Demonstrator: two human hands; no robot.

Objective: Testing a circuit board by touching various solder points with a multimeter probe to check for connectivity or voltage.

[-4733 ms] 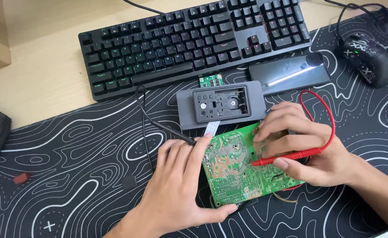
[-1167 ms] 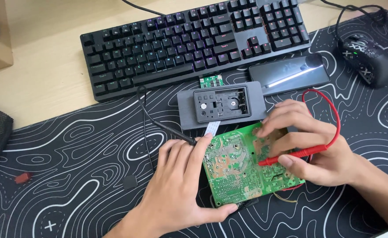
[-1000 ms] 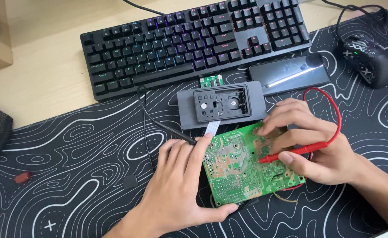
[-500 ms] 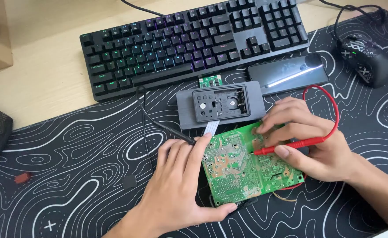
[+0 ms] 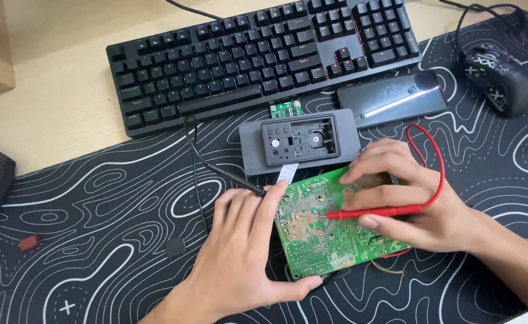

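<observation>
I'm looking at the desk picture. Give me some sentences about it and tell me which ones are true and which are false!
1. The right hand holds a red probe with its tip on the green circuit board. True.
2. The left hand is typing on the keyboard. False: it rests at the board's left edge, holding it steady beside a black probe.
3. A phone lies between the keyboard and the right hand. True.
4. The mouse sits to the left of the keyboard. False: it is at the right, on the patterned desk mat.
5. A grey open case lies just above the board. True.
</observation>
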